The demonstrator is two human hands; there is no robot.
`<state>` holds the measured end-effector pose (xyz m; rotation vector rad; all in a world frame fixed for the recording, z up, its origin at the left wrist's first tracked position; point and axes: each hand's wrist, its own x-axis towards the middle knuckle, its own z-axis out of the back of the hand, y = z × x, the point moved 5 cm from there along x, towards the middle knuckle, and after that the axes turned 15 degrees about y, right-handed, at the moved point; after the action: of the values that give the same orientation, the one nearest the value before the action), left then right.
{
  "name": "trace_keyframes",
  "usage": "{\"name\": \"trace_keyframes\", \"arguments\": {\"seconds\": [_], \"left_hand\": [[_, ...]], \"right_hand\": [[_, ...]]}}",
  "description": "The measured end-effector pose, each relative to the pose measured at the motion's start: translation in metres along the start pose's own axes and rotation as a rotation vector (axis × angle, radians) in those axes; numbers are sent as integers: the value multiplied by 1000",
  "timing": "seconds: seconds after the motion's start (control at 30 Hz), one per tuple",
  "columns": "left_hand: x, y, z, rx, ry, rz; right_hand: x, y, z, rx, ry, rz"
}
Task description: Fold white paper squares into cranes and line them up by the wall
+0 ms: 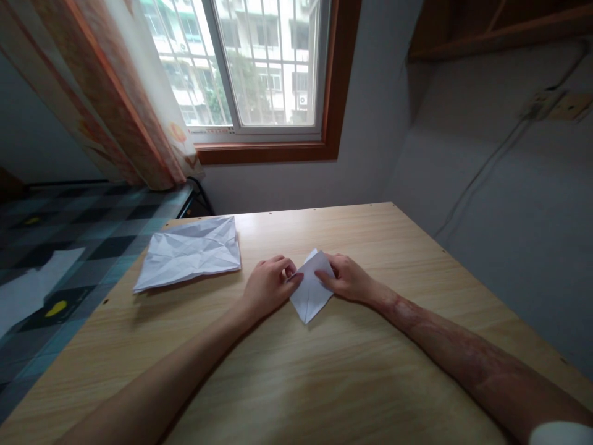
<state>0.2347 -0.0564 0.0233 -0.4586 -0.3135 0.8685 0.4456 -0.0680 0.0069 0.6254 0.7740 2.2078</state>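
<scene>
Wooden table [352,371] stood beneath a window [264,62], close to a room corner. One small folded paper [311,290] lay flat near the table's middle, between both hands. The left hand [269,285] pinched its left edge, fingers curled. The right hand [347,278] bore on the upper right flap, though pinch or press could not be told. Judged step: a fold being creased. This calls for aligned edges and steady pressure. Both forearms reached forward, wrists low. A crumpled sheet [192,252] lay well apart, to the left.
</scene>
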Motion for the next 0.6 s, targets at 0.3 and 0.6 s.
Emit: {"name": "trace_keyframes", "arguments": {"seconds": [0.3,0.6], "left_hand": [[-2,-6,-3,21,-55,72],[0,-5,-3,48,-16,68]], "right_hand": [[0,1,-2,-110,-22,-22],[2,-4,-1,-115,-19,1]]}}
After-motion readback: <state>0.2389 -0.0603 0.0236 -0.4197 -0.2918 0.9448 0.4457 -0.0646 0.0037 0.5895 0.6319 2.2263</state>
